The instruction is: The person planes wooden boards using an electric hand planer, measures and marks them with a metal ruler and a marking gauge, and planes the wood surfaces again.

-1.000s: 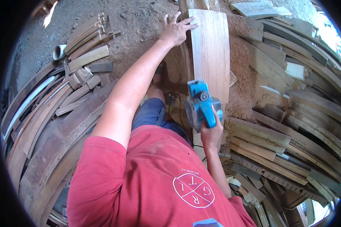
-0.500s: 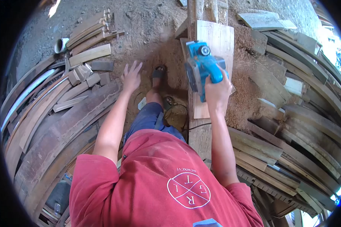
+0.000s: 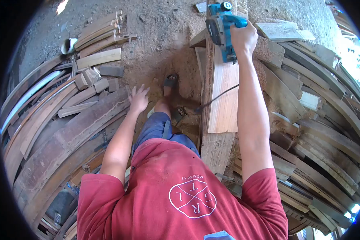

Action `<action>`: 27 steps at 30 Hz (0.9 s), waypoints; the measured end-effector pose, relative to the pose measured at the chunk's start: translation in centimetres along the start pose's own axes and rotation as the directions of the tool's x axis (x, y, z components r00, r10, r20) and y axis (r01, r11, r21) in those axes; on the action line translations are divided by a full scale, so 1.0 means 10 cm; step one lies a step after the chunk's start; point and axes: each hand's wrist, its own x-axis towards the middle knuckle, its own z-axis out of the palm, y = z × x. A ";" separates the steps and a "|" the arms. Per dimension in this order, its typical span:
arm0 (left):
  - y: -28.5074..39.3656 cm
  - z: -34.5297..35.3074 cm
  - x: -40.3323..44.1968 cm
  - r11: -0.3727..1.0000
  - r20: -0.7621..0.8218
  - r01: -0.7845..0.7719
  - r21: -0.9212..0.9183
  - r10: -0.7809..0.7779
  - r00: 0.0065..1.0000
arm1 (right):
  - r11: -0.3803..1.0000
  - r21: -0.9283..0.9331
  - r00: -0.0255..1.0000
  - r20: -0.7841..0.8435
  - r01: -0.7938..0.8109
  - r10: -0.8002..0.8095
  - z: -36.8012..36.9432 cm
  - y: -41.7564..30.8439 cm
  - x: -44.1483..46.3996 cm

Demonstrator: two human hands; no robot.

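Note:
My right hand (image 3: 244,39) is wrapped round the handle of a blue electric planer (image 3: 224,30), out at the far part of a pale wooden board (image 3: 225,100). The planer sits over the board, which lies lengthwise on a narrow wooden bench (image 3: 217,154). A dark cord (image 3: 220,96) crosses above the board. Off to the left of the bench, my left hand (image 3: 139,99) hangs in the air with its fingers apart and holds nothing.
Curved planks (image 3: 68,140) are piled at the left, near short wood blocks (image 3: 88,79) and a white pipe (image 3: 69,46). More stacked boards (image 3: 328,132) fill the right side. My sandalled foot (image 3: 171,81) stands on the dusty ground.
The planer and my right hand have moved forward to the board's far part. My left hand has let go of the board's far left edge and come back to the left.

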 end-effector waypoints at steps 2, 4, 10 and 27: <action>0.26 -0.14 0.14 0.998 -0.024 -0.067 -0.003 0.067 0.997 | 0.998 -0.056 1.000 -0.015 -0.022 0.021 -0.06 0.07 -0.08; 0.48 -0.28 0.29 0.973 -0.142 -0.194 -0.125 0.176 0.974 | 0.998 0.033 0.998 0.009 0.057 -0.057 -0.19 0.23 -0.33; 0.79 -0.20 0.25 0.944 -0.156 -0.301 -0.134 0.279 0.947 | 0.988 0.145 0.998 0.043 0.044 -0.051 -0.97 1.26 -2.33; 0.50 0.45 -0.50 0.954 -0.165 -0.272 -0.126 0.250 0.954 | 0.985 0.036 0.985 0.055 -0.167 0.165 -1.21 1.66 -3.58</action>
